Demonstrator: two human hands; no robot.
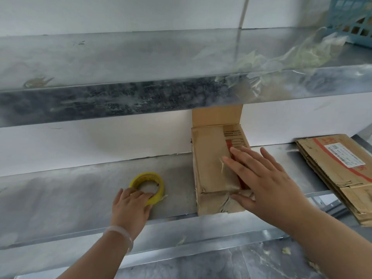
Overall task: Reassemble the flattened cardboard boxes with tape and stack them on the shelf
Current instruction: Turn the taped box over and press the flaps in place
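Ctr-right of frame: assembled cardboard box [209,168] on lower metal shelf [70,194], rear flap standing up, torn tape at near end. R hand [263,178] laid flat on box top, fingers straight, grasping nothing. Lower ctr: L hand [130,208], fingers curled over near rim of yellow tape roll [146,176]; roll flat on shelf, left of box, not touching it. Far right: stack of flattened cardboard boxes [342,178], near corner past shelf edge. Upper right: blue basket [350,15] on upper shelf [120,57].

Tape roll [148,188] left of box [213,168].
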